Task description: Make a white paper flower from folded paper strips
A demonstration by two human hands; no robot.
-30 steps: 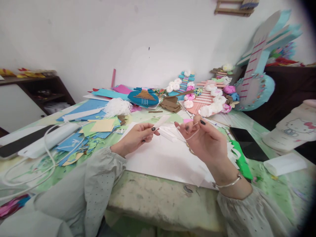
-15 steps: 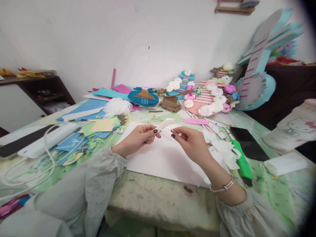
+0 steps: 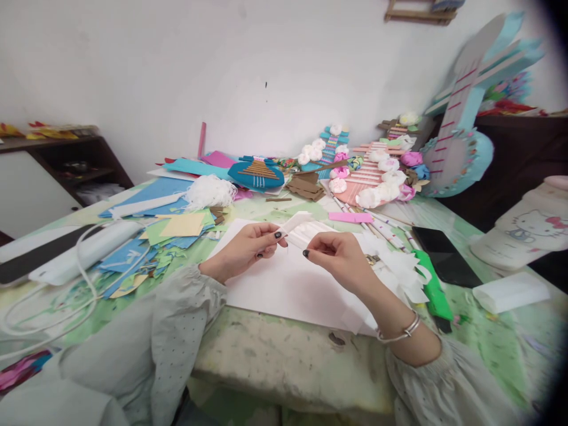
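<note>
The only branding I can make out is on the pale cup over to my right: a Hello Kitty picture, with a line of writing under it too small for me to read. The dark phone near the cup shows no legible text.

My left hand has a narrow white paper strip clamped between thumb and fingertips; its free end juts forward and to the right, out past my grip. My right hand is just beside it, fingers curled toward the thumb. I cannot tell whether those tips meet, or whether anything thin sits between them. The strip's free end lies between my two hands, beyond the right fingertips.

Under both hands is a large white paper sheet, with pleated white paper just behind the right fingertips. White paper scraps sit by my right wrist, next to a green object. A pink strip lies past my right hand, and a tangle of white string lies beyond my left.
</note>
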